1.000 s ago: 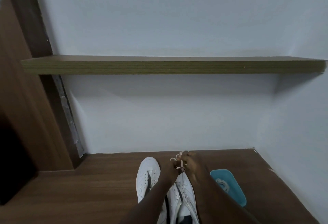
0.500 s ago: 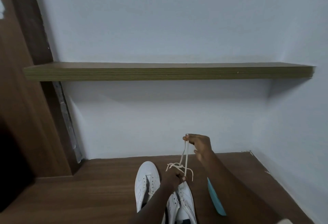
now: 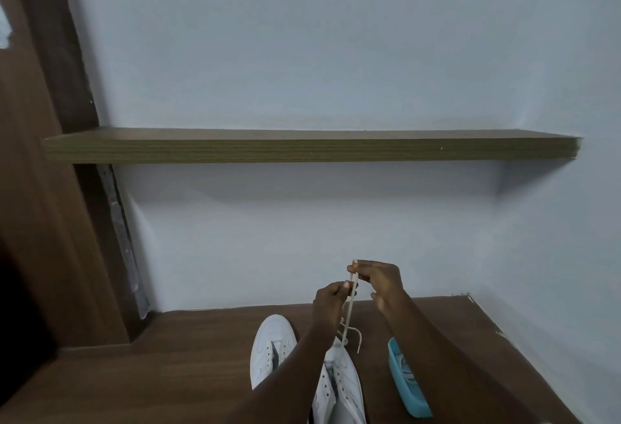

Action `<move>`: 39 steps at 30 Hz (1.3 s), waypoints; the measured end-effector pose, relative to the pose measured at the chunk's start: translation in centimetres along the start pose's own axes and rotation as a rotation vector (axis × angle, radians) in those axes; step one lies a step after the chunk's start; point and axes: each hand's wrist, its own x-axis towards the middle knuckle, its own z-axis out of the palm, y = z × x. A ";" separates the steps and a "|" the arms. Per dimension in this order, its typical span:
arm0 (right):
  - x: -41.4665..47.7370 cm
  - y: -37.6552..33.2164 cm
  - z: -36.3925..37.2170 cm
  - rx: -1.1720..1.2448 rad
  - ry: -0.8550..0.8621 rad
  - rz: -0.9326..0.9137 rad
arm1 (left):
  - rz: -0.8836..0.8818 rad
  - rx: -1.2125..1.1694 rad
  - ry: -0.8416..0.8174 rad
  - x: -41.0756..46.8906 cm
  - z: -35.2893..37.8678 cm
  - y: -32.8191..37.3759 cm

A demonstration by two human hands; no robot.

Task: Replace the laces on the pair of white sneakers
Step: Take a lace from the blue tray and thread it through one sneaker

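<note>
Two white sneakers lie side by side on the brown wooden surface, toes pointing away from me: the left sneaker and the right sneaker, partly covered by my left forearm. A cream lace runs up from the right sneaker's toe end. My right hand pinches the lace's top end, raised above the shoes. My left hand pinches the same lace just below. A loose lace end hangs near the toe.
A turquoise tray holding something pale sits right of the sneakers, partly behind my right forearm. A wooden shelf juts from the pale wall above. A dark wooden panel stands at the left.
My left hand has lifted off the right sneaker's toe and moved up the lace to just below my right hand. The right hand stays raised with the lace.
</note>
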 end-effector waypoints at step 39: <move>-0.3 -2.7 -1.9 0.138 0.110 0.014 | 0.040 0.306 -0.117 -0.2 2.4 -0.2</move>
